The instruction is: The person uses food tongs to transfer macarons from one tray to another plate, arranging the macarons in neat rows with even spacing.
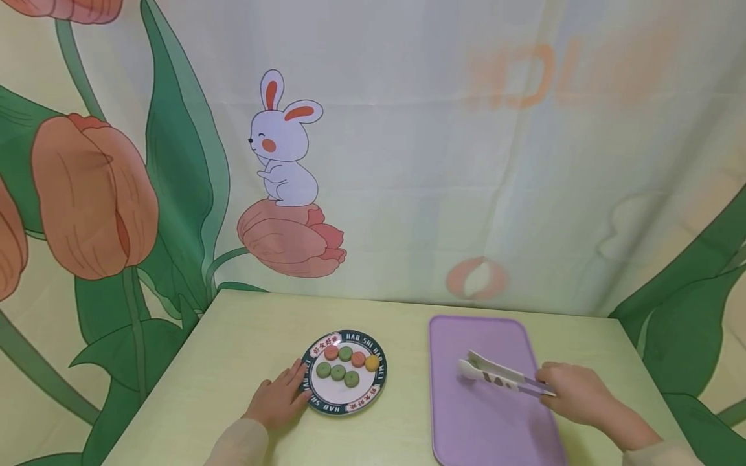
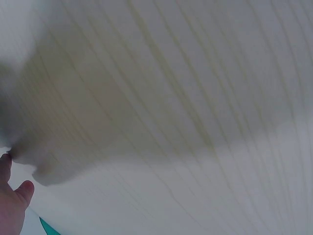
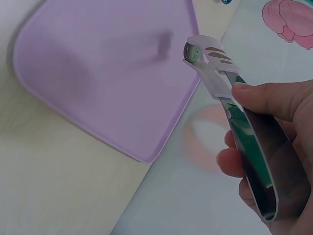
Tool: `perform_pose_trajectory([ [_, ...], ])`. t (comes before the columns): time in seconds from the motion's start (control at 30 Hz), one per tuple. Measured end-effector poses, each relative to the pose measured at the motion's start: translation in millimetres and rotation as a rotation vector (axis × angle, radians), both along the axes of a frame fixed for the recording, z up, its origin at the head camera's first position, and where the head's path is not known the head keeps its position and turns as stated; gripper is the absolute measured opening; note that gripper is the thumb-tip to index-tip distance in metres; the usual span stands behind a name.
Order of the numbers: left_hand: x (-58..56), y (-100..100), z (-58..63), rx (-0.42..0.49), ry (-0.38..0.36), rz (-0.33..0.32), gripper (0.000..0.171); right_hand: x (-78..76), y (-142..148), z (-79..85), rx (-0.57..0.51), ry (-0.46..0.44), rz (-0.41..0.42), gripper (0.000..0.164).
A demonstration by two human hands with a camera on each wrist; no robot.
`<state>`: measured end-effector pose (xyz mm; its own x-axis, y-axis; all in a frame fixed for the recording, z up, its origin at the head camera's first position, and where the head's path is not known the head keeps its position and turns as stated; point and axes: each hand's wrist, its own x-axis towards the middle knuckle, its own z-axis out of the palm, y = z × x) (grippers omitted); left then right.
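My right hand [image 1: 574, 393] grips a pair of steel tongs [image 3: 274, 152] with white tips, held over the purple tray [image 1: 486, 427]. Between the tong tips, the right wrist view shows a small round green piece [image 3: 194, 53]. Fingers spread, my left hand [image 1: 275, 400] rests on the table at the left side of a round plate [image 1: 335, 393], fingertips and thumb right at its dark patterned rim. On the plate lie several small round pieces: green ones [image 1: 338, 372], pink ones [image 1: 358, 359] and a yellow one [image 1: 372, 363]. Only part of the left hand [image 2: 12, 205] shows in its wrist view.
The pale wood-grain table [image 1: 396, 427] ends at the back against a hanging cloth [image 1: 396, 194] printed with tulips and a rabbit. A strip of bare tabletop separates the plate from the tray, which lies to its right.
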<state>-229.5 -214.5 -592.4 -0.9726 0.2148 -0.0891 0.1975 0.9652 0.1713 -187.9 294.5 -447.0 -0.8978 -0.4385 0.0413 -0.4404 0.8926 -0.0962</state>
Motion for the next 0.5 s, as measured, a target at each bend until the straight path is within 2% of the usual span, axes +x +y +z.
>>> perform_pose_trajectory([
  [0.5,0.0,0.4,1.0,0.004,0.012,-0.001,0.062,-2.3,-9.8,-0.6,-0.016,0.057,0.05,0.014],
])
